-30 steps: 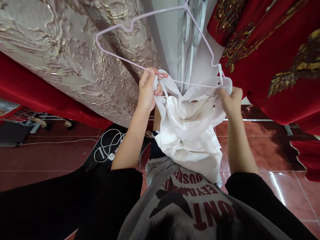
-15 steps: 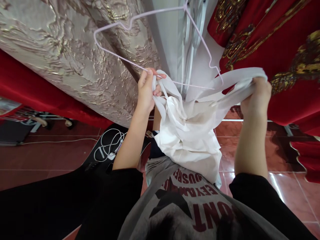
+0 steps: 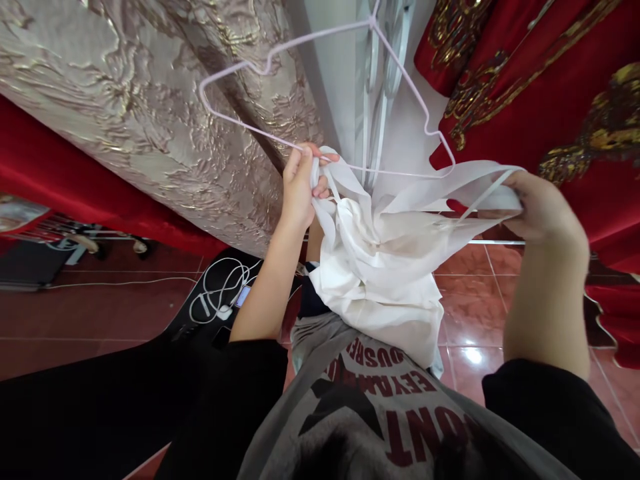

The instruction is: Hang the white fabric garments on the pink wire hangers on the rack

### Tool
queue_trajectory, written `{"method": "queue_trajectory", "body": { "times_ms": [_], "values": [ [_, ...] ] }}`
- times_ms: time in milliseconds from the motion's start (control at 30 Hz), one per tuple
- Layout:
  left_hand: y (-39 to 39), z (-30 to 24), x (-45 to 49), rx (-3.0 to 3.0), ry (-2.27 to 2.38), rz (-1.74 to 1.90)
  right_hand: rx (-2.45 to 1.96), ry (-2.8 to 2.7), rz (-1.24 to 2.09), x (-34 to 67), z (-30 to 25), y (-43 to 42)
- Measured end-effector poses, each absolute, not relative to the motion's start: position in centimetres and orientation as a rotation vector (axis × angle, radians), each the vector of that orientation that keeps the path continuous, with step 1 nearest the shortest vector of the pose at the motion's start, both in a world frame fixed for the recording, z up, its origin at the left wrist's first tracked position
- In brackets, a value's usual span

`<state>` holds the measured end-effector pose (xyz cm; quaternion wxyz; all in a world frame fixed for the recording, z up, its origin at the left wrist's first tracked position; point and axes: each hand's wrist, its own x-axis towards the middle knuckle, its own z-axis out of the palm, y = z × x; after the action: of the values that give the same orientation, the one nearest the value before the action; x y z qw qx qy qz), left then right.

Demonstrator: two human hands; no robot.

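A thin pale pink clothes hanger point(image 3: 325, 31) is held up in front of me, its lower bar running through my left hand point(image 3: 301, 187). That hand is closed on the bar and on the bunched edge of a white garment point(image 3: 385, 287). Farther right, my right hand point(image 3: 547, 207) grips the garment's sheer edge and stretches it sideways. A narrow white strap shows at each hand. The right fingers are partly covered by the sheer cloth. The hanger's right corner overlaps the upper edge of the cloth, and the rest of the garment hangs in folds before my shirt.
A cream-gold textured curtain point(image 3: 240, 153) hangs at left, and red cloth with gold sequins point(image 3: 565, 80) at right. White metal bars point(image 3: 367, 113) stand between them. White cables point(image 3: 210, 300) and a phone point(image 3: 243, 296) lie on a black surface at lower left.
My right hand has moved right and slightly down, its grip on the sheer edge turned. The hanger and my left hand have shifted slightly right and down. The hanger's right corner now shows.
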<state>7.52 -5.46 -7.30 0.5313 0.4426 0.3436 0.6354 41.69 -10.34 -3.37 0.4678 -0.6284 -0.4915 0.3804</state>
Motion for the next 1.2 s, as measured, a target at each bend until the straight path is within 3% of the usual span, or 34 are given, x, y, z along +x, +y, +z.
{"method": "queue_trajectory", "body": {
  "times_ms": [100,367,500,667,800,1000,1200],
  "values": [
    [-5.7,-7.4,8.6,1.018,0.798,1.525,-1.427,-0.990,1.095,41.6,-1.0,-11.4],
    [-6.5,-8.7,12.1,0.972,0.771,1.550,-1.110,-1.147,1.228,35.0,1.7,-11.8],
    [-7.7,-8.8,13.4,0.962,0.758,1.509,-0.853,-1.370,0.907,29.5,-1.6,-9.9],
    [-9.0,-8.2,12.9,1.036,0.724,1.400,-1.126,-1.635,0.478,27.9,-5.8,-7.2],
    [-8.4,-8.1,9.5,1.167,0.792,1.199,-1.251,-1.606,0.294,29.8,-6.0,-7.0],
    [-5.2,-7.7,0.9,1.213,1.384,1.306,-1.261,-1.660,0.257,31.1,-4.8,-7.6],
    [-2.8,-4.4,-3.0,1.127,1.431,1.294,-1.305,-1.617,0.297,31.1,-4.7,-7.8]
  ]
}}
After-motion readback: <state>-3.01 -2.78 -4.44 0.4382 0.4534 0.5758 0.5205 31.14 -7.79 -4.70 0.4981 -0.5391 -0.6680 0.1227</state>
